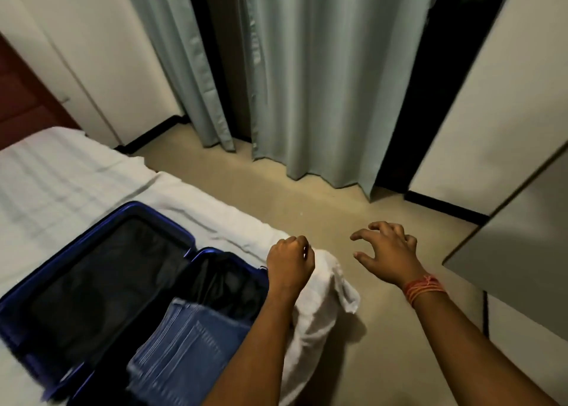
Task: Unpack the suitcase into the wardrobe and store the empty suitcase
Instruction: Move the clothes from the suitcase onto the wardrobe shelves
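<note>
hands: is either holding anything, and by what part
Nothing visibly. The left hand is a fist by the edge of the suitcase with nothing showing in it; the right hand hovers over the floor, fingers loosely curled, empty.

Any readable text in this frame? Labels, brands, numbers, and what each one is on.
None readable.
Blue suitcase: no logo or tag visible.
Folded jeans: stitching only, no label in view.
Curtains: plain.
Red wrist threads: no lettering.
The frame is slightly blurred, so any small print would be lost.
</note>
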The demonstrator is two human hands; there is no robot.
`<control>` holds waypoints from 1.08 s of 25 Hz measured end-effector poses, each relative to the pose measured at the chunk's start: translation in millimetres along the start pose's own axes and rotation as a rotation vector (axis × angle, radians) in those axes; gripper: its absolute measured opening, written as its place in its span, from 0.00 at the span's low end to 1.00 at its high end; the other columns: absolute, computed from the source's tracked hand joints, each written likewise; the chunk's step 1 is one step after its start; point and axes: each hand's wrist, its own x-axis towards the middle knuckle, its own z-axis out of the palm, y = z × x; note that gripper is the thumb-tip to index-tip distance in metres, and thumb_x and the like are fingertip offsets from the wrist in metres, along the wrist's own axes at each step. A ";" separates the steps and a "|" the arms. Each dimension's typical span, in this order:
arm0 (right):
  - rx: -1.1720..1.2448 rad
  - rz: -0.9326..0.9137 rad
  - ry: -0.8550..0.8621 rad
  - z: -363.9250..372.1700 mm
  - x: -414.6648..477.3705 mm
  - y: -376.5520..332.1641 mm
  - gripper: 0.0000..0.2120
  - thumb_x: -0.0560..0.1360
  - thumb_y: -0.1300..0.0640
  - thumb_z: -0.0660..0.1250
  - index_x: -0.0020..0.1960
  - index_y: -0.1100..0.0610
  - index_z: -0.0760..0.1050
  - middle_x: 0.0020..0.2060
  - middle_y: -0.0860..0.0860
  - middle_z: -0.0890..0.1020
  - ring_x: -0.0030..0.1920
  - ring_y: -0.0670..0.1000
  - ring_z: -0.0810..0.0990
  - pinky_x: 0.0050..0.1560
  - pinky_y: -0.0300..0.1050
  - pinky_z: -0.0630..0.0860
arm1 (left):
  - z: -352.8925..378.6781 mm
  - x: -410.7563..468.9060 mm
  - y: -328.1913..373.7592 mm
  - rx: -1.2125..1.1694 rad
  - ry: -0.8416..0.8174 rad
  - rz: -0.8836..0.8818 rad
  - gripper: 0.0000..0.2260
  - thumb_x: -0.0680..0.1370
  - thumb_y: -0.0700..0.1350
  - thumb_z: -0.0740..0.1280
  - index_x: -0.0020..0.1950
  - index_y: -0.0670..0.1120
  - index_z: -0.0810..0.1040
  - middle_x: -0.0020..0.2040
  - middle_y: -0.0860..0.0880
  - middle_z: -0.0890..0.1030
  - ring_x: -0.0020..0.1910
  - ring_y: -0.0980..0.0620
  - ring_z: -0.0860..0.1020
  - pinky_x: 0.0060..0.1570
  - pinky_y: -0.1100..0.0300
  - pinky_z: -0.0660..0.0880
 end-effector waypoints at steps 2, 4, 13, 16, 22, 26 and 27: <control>0.005 -0.095 -0.065 19.3 14.9 -29.6 0.17 0.74 0.43 0.64 0.63 0.38 0.71 0.68 0.49 0.67 0.69 0.53 0.60 0.63 0.53 0.59 | -8.5 -12.3 -30.8 0.024 -0.016 -0.120 0.09 0.73 0.44 0.65 0.34 0.43 0.75 0.30 0.46 0.77 0.31 0.43 0.75 0.28 0.57 0.64; 0.010 -0.194 -0.141 39.3 28.3 -60.1 0.18 0.74 0.44 0.65 0.64 0.39 0.71 0.67 0.50 0.67 0.69 0.54 0.60 0.62 0.53 0.60 | -18.4 -24.9 -59.3 0.049 -0.006 -0.227 0.10 0.73 0.45 0.64 0.32 0.43 0.72 0.30 0.45 0.76 0.31 0.43 0.75 0.28 0.56 0.63; 0.065 -0.577 -0.454 106.5 58.9 -152.0 0.25 0.73 0.50 0.67 0.69 0.44 0.66 0.62 0.54 0.69 0.64 0.59 0.67 0.59 0.58 0.73 | -37.6 -91.2 -136.0 0.105 0.105 -0.654 0.10 0.75 0.45 0.64 0.35 0.42 0.73 0.34 0.43 0.78 0.37 0.42 0.76 0.30 0.54 0.65; 0.054 -0.681 -0.537 127.7 56.9 -170.5 0.22 0.74 0.51 0.67 0.67 0.48 0.69 0.56 0.55 0.72 0.58 0.60 0.74 0.56 0.53 0.74 | -27.8 -112.8 -144.9 0.067 0.065 -0.754 0.11 0.76 0.47 0.63 0.36 0.42 0.74 0.37 0.42 0.80 0.40 0.40 0.77 0.34 0.51 0.69; 0.054 -0.709 -0.613 172.2 60.6 -201.5 0.19 0.74 0.57 0.66 0.65 0.52 0.72 0.53 0.56 0.76 0.54 0.59 0.77 0.53 0.48 0.72 | -11.1 -132.3 -185.4 0.011 0.027 -0.888 0.17 0.80 0.55 0.59 0.39 0.45 0.75 0.38 0.47 0.80 0.41 0.46 0.78 0.36 0.53 0.70; -0.031 -0.710 -0.759 236.8 62.7 -230.7 0.23 0.73 0.57 0.65 0.67 0.51 0.69 0.53 0.57 0.75 0.54 0.61 0.76 0.54 0.52 0.74 | 15.5 -148.4 -242.4 -0.083 -0.006 -1.048 0.14 0.80 0.53 0.60 0.53 0.43 0.77 0.51 0.45 0.80 0.51 0.44 0.77 0.48 0.51 0.73; -0.050 -0.709 -0.783 240.8 61.9 -232.7 0.24 0.73 0.57 0.65 0.68 0.50 0.68 0.53 0.57 0.75 0.54 0.61 0.76 0.54 0.52 0.74 | 21.1 -155.3 -246.3 -0.092 -0.019 -1.086 0.16 0.80 0.53 0.59 0.58 0.43 0.76 0.55 0.43 0.79 0.54 0.43 0.76 0.51 0.50 0.73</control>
